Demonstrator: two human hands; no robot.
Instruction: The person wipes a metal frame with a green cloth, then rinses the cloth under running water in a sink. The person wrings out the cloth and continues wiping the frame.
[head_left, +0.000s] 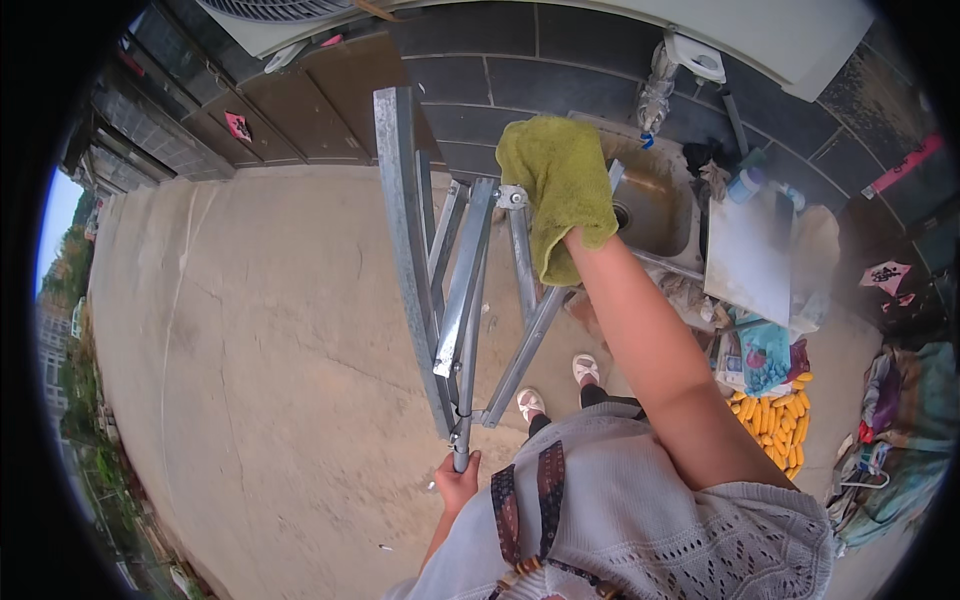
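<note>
A folding frame of galvanized steel bars (401, 225), joined by bolts and hinge plates, stands upright before me. My left hand (456, 484) grips the tube end (461, 457) at its lower near corner. A green terry towel (559, 176) drapes over my outstretched right hand, hiding the fingers; only the wrist (585, 241) shows below its edge. The towel lies against the frame's right side, beside a bolted hinge plate (513, 197). Which bar the covered fingers touch cannot be seen.
A stained metal sink (660, 202) sits against the dark tiled wall (562, 86). Right of it are a white board (750, 255), plastic bags (765, 356) and a pile of corn cobs (776, 427). Cloth-covered items (900, 450) stand far right. Concrete floor (285, 337) extends left.
</note>
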